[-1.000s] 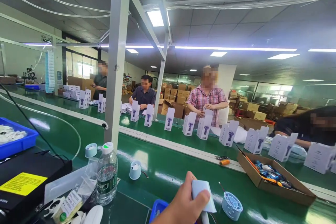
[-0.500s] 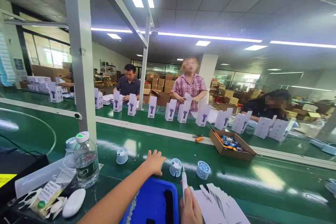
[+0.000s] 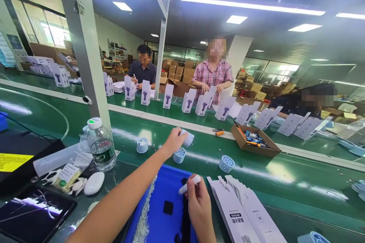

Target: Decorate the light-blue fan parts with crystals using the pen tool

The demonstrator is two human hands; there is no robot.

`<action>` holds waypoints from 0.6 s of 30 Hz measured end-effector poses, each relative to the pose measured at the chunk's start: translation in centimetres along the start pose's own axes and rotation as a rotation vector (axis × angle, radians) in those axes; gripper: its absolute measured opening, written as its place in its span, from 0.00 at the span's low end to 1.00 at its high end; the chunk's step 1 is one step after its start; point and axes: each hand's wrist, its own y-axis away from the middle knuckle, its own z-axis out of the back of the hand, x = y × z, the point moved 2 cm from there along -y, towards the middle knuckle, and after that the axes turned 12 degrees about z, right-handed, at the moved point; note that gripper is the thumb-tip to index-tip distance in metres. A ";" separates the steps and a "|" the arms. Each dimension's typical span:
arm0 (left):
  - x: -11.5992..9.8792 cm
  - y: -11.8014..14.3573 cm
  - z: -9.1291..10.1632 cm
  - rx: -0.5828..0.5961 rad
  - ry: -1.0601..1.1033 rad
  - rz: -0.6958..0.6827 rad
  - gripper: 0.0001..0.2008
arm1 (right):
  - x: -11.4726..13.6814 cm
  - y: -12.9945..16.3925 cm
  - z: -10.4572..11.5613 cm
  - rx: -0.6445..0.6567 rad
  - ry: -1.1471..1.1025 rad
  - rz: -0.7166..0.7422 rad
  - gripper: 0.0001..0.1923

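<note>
Left hand (image 3: 173, 142): up off the green conveyor surface (image 3: 199, 167) now, no longer pressed flat with fingers spread as half a second ago. Grip narrow, thumb and fingertips closed round a small pale cap (image 3: 188, 138), held clear in the air, touching nothing else. Directly below and just nearer: a round pale-blue spool (image 3: 179, 155) resting on the surface, apart from the cap. Two more of the same kind on the surface, one to the left (image 3: 142, 145) near the water bottle (image 3: 100, 145), one to the right (image 3: 226, 163).

Right hand (image 3: 199, 205): low in the view, over the blue bin (image 3: 148, 212). Grip closed on a slim white stick-shaped tool (image 3: 188, 184), its tip pointing left. Upright half a second ago; tilted almost level now, and drawn in over the bin rather than beside it. Inside the bin, under the tool: a small black square pad (image 3: 168, 207) and a strip of pale granules along the left wall.

Read as a judgement: cap picked up, tool swung toward it, both hands loaded, nothing joined yet; cap and tool well apart.

Just right of the right hand: a fanned stack of flat white cartons (image 3: 242, 212). Farther back on the surface: an open cardboard box (image 3: 252, 142) of small blue parts. Beyond it, other people at upright white cartons.
</note>
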 end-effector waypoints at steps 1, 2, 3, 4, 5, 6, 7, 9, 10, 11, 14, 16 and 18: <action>0.0 0.4 1.1 -0.006 0.080 0.028 0.11 | -0.1 0.0 -0.3 0.042 0.029 0.019 0.19; 0.1 0.8 2.0 -0.004 0.186 0.059 0.13 | -0.2 0.1 -0.4 0.071 0.061 0.037 0.19; 0.3 1.3 2.9 0.000 0.315 0.096 0.14 | -0.2 0.1 -0.5 0.087 0.091 0.052 0.19; 0.5 1.6 3.6 0.005 0.454 0.136 0.16 | -0.3 0.1 -0.5 0.098 0.116 0.060 0.19; 0.7 1.9 4.2 0.009 0.584 0.176 0.18 | -0.3 0.2 -0.5 0.110 0.134 0.066 0.19; 1.0 2.1 4.6 0.013 0.688 0.209 0.19 | -0.3 0.2 -0.5 0.119 0.149 0.069 0.19; 1.1 2.3 5.0 0.016 0.750 0.228 0.20 | -0.3 0.2 -0.4 0.129 0.161 0.072 0.18; 1.3 2.2 5.4 0.023 0.759 0.230 0.20 | -0.4 0.2 -0.4 0.144 0.182 0.075 0.18; 1.3 2.1 5.5 0.026 0.752 0.223 0.19 | -0.4 0.3 -0.4 0.149 0.192 0.076 0.17; 1.3 2.0 5.6 0.027 0.749 0.218 0.19 | -0.5 0.3 -0.4 0.155 0.205 0.078 0.17; 1.5 1.5 5.8 0.000 0.762 0.225 0.18 | -0.6 0.1 -0.5 0.188 0.262 0.102 0.15; 1.7 1.2 6.0 -0.040 0.782 0.243 0.17 | -0.5 -0.1 -0.4 0.163 0.317 0.156 0.15; 2.0 1.0 6.2 -0.067 0.801 0.257 0.17 | -0.4 -0.5 -0.2 0.093 0.368 0.197 0.14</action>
